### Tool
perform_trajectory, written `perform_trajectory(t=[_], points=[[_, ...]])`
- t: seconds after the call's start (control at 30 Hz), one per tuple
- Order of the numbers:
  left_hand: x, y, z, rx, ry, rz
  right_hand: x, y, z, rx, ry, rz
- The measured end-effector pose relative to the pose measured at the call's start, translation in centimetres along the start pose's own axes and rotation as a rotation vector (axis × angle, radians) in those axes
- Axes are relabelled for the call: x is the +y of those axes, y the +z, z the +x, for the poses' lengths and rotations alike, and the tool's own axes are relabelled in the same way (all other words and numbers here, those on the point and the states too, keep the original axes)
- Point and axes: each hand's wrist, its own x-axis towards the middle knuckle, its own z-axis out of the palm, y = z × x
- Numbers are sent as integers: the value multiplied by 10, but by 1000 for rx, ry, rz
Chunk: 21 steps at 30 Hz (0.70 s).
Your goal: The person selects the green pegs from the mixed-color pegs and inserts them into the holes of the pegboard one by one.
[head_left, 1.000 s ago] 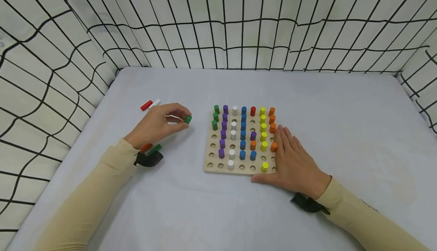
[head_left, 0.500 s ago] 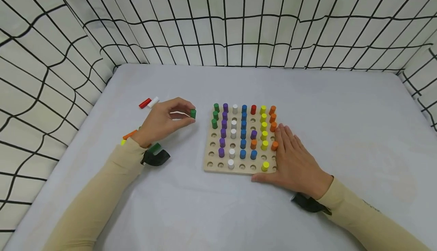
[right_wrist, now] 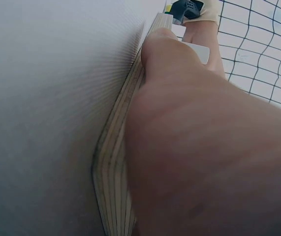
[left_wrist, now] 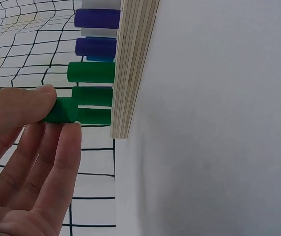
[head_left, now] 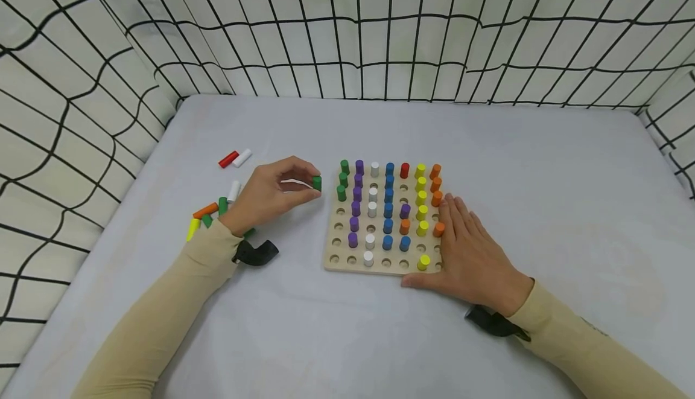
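Observation:
My left hand [head_left: 274, 194] pinches a green peg [head_left: 317, 183] between thumb and fingertips, just left of the wooden pegboard [head_left: 342, 251]. In the left wrist view this held green peg [left_wrist: 61, 110] appears in front of the board's green pegs, without clear contact. On the board, green pegs [head_left: 343, 180] fill the far part of the left column, with bare holes nearer me. Purple, white, blue, red, yellow and orange pegs stand in the other columns. My right hand [head_left: 475, 254] rests with straight fingers along the board's right edge, its thumb at the front edge, covering some holes.
Loose pegs lie left of the board: a red peg [head_left: 228, 159] and a white peg [head_left: 242, 157] at the back, and orange, yellow, white and green ones beside my left wrist, partly hidden by it. Black-lined netting [head_left: 380, 37] borders the white table [head_left: 554, 163].
My left hand has moved right with the green peg, nearer the board, and the peg now stands more upright. More loose pegs show behind the left wrist. The right hand stays in place.

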Motion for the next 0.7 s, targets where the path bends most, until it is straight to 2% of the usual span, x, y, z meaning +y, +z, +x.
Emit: perform_trajectory(t=[0.17, 0.43, 0.7], points=[[5, 5, 0, -21, 20, -26, 1, -1, -1, -2, 1, -3], [9, 11, -2, -42, 39, -10, 2, 0, -1, 4, -4, -11], [10, 17, -3, -72, 71, -58, 1, 0, 0, 4, -3, -10]])
